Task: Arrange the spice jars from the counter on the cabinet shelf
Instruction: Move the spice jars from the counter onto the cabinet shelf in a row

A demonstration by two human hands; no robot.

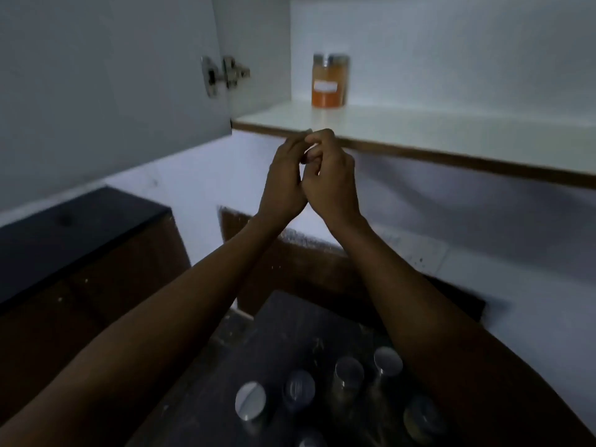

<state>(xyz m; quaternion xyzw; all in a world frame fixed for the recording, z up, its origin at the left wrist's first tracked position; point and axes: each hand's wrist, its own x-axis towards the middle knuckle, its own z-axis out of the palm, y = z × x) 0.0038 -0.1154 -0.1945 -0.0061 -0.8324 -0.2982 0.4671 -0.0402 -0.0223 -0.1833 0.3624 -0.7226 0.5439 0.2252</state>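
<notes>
On the counter (290,321) at least five capped jars (322,388) wait. Above them the left hand (283,179) and right hand (332,185) press together, fingers curled and interlaced, holding nothing. One orange jar (329,81) stands on the shelf (451,130); its label is too blurred to read. Most of the work remains.

A white cabinet door (113,66) is swung open at left, carried on a metal hinge (224,74). Pale walls (451,214) are dimly lit. A dark raised ledge (74,227) is set above brown panelling (106,285).
</notes>
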